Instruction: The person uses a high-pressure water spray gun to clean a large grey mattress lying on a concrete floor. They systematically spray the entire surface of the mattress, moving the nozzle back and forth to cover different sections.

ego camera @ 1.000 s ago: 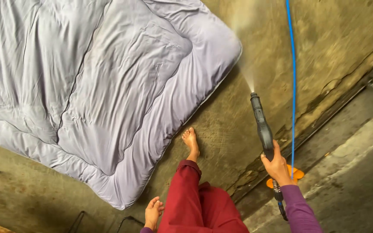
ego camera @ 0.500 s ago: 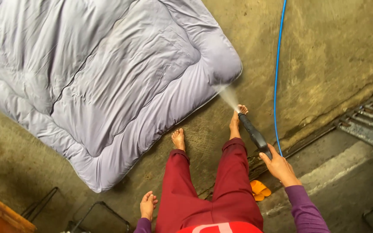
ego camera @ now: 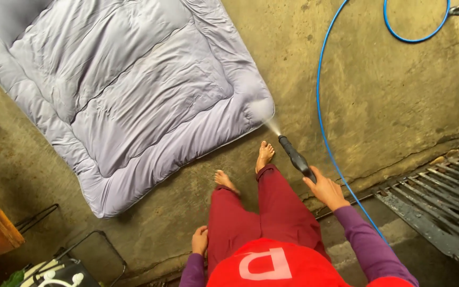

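The black spray wand (ego camera: 295,155) is a short, dark, tube-shaped nozzle, tilted with its tip toward the near corner of the pale grey quilt (ego camera: 128,90). A fine cone of water leaves the tip and strikes that corner. The quilt lies spread flat on the concrete floor (ego camera: 399,101), puffy and stitched into wide panels, its corner just beyond the wand's tip.

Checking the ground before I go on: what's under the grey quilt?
The grey quilt lies flat on the wet concrete floor, which shows all round it. Whatever sits beneath its middle is covered and cannot be seen.
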